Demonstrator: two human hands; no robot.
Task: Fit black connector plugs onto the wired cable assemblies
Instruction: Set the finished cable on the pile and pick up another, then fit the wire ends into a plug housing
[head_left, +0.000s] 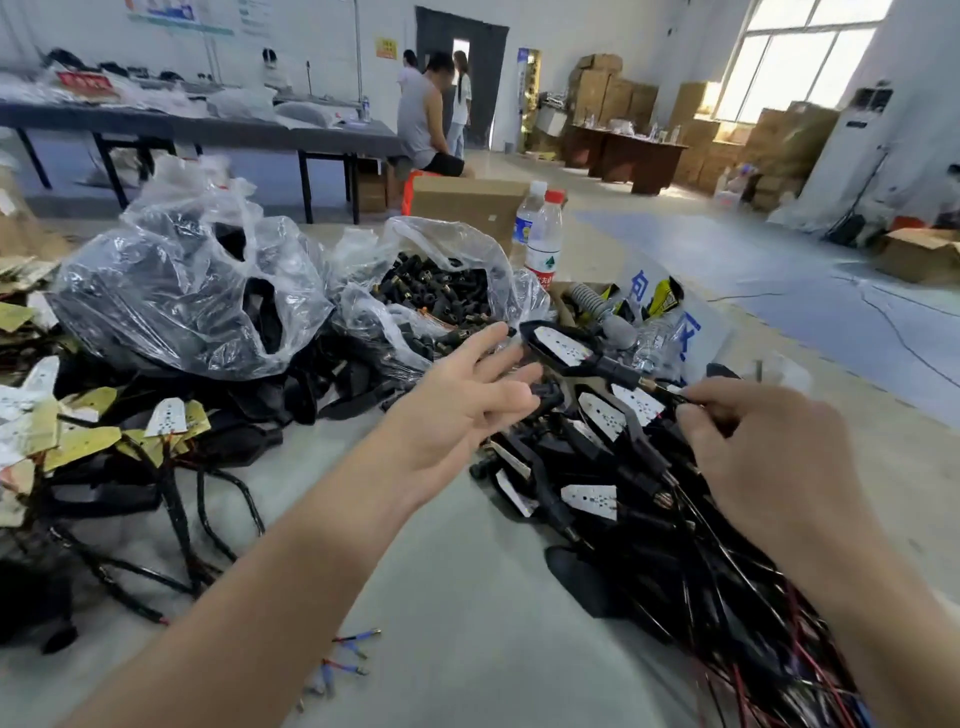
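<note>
Left hand (462, 410) spread and holding nothing, stretched toward the open bag of black plugs (441, 293) at the table's far side. Right hand (753, 452) pinches the wire of a cable assembly (563, 347), raised over the tangled pile (623, 499) on the right. Risk: the trailing wire may snag that pile and drag pieces off, and the loose terminals (353, 649) by the near edge could be swept away. Grey table (457, 587), crowded. Workshop beyond holds benches, stacked cartons and people.
</note>
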